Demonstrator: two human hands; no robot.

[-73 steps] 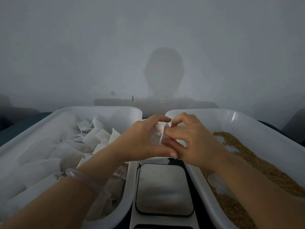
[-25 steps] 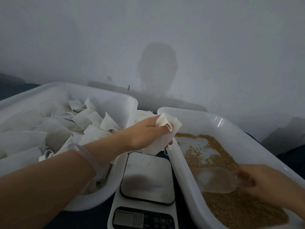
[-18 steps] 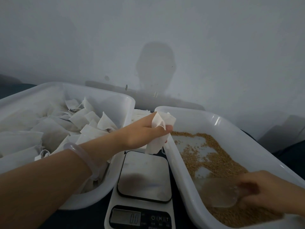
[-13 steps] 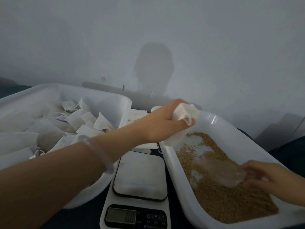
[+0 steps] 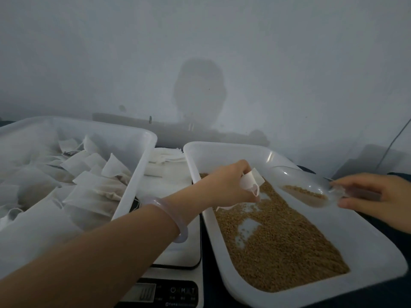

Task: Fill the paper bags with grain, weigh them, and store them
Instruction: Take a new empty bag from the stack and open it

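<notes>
Left hand (image 5: pixel 224 185) over right tub (image 5: pixel 367 247), fingers pinching small white paper bag (image 5: pixel 252 182) just above grain (image 5: pixel 278 241). Right hand (image 5: pixel 375 196) grips handle of clear scoop (image 5: pixel 300 185), which holds little grain and sits over tub near bag. Scale (image 5: pixel 178 258) between tubs: we read power symbol, "M", "T" on panel; display digits and small print too blurred for us. Left tub (image 5: pixel 138 174) holds filled bags (image 5: pixel 93 192).
</notes>
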